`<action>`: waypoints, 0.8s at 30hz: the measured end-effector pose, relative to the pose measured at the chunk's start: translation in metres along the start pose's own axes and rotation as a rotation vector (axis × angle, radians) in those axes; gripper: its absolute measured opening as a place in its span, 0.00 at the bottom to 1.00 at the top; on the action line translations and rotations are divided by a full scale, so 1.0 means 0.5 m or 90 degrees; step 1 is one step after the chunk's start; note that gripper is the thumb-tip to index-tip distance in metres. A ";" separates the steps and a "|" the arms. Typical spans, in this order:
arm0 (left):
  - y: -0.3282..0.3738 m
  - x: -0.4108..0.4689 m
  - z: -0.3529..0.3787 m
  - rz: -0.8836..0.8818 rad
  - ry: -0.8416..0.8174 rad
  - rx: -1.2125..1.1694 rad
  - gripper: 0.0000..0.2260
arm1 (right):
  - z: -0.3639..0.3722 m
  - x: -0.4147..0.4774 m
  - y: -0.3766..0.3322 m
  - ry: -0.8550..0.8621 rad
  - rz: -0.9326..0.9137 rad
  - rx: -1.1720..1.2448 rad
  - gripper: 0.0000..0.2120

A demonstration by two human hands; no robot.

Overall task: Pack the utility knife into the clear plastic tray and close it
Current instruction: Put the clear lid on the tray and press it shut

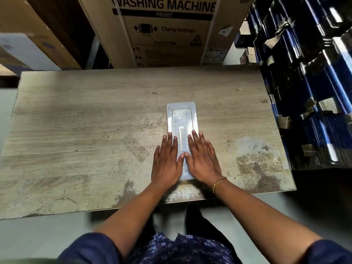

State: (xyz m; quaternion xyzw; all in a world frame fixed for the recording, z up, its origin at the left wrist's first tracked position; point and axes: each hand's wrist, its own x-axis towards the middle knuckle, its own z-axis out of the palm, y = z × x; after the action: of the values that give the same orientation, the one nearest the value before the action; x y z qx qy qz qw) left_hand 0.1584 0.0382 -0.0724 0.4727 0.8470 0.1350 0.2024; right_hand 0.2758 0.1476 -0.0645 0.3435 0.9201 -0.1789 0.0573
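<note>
The clear plastic tray point(182, 115) lies lengthwise on the worn wooden table point(76, 130), right of centre, with its lid down. My left hand point(167, 161) rests flat on the tray's near left side, fingers stretched forward. My right hand point(202, 159), with a gold bracelet at the wrist, lies flat on the near right side. The two thumbs touch over the tray's middle. A pale long shape shows through the plastic between my hands; I cannot tell whether it is the utility knife.
A large cardboard washing machine box point(163, 31) stands behind the table's far edge. Stacks of dark blue wrapped packs point(314, 82) rise along the right side. More cartons point(34, 46) sit at the back left. The table's near edge is close to my body.
</note>
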 end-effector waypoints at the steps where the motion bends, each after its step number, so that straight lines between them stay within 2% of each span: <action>1: -0.001 0.000 0.005 0.000 -0.001 0.000 0.31 | 0.005 0.000 0.002 0.000 0.002 -0.004 0.31; 16: -0.011 0.010 0.002 0.020 0.017 0.023 0.31 | -0.005 0.007 0.002 0.004 0.006 0.017 0.33; 24: -0.015 0.140 -0.048 0.024 0.022 0.046 0.31 | -0.047 0.137 0.010 0.025 -0.007 -0.009 0.34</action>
State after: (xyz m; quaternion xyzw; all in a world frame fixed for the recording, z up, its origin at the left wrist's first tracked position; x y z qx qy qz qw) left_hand 0.1087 0.0934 -0.0696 0.4932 0.8456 0.1161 0.1679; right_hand 0.2275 0.2017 -0.0599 0.3414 0.9242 -0.1663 0.0409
